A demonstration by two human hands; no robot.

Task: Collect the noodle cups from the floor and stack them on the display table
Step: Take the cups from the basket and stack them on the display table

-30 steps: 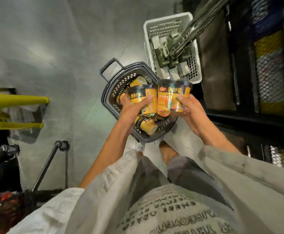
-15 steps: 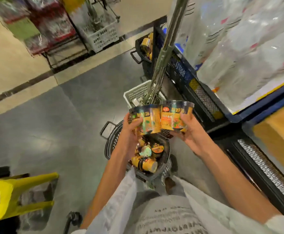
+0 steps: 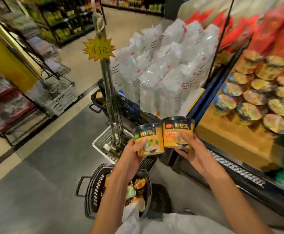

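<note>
You hold 2 noodle cups upright and side by side at the middle of the view, their walls touching: your left hand (image 3: 134, 153) wraps its fingers round the left cup (image 3: 149, 139), whose orange wall shows a green picture, and your right hand (image 3: 189, 148) grips the right cup (image 3: 178, 131) from below and from the side, thumb across its orange label. Both cups have dark rims and foil-dark tops. At 6 o'clock from them, on the grey floor (image 3: 36, 183), stands a dark shopping basket (image 3: 94, 196) with more cups (image 3: 138, 184) lying jumbled inside; your left forearm crosses over it. At 9 o'clock from the held cups a white plastic crate (image 3: 102, 141) sits on the floor, and a metal pole (image 3: 111, 105) rises out of it carrying a yellow starburst price tag (image 3: 98, 49). At 12 o'clock, stacked clear plastic packs (image 3: 165, 68) fill a dark bin. At 3 o'clock lies the desk (image 3: 222, 135), its wooden top bare near you, with many lidded cups (image 3: 256, 92) laid close together further in; their shiny lids face up. Red packets (image 3: 273, 31) are blurred beyond them at 1 o'clock. A second dark basket (image 3: 97, 98) with something yellow inside stands behind the pole. Wire racks of goods (image 3: 6, 98) line the aisle at 10 o'clock.
</note>
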